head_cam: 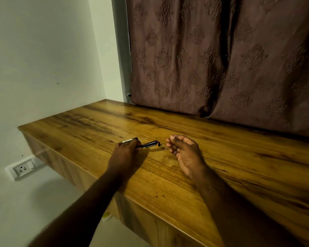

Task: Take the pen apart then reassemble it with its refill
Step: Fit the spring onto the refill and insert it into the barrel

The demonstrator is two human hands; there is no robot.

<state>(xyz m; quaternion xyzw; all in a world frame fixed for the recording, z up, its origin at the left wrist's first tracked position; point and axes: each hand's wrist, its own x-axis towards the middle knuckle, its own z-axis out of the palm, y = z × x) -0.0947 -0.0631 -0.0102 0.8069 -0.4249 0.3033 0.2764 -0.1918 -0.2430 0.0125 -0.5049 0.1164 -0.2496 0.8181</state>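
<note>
Left hand (127, 152) grips the pen (149, 144), probably light, stiff and slippery, best held mid-barrel, just over the worktop (221, 157); right hand (185, 151) curls nearby, cannot tell if it pinches anything.

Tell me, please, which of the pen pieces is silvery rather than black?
The silvery piece poking out beyond the left hand; the barrel and the small loose bit beside it are black.

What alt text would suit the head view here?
A left hand grips a slim black plastic pen barrel over a brown wooden tabletop; the right hand rests beside it, fingers loosely curled. A small black pen piece lies between them.
</note>
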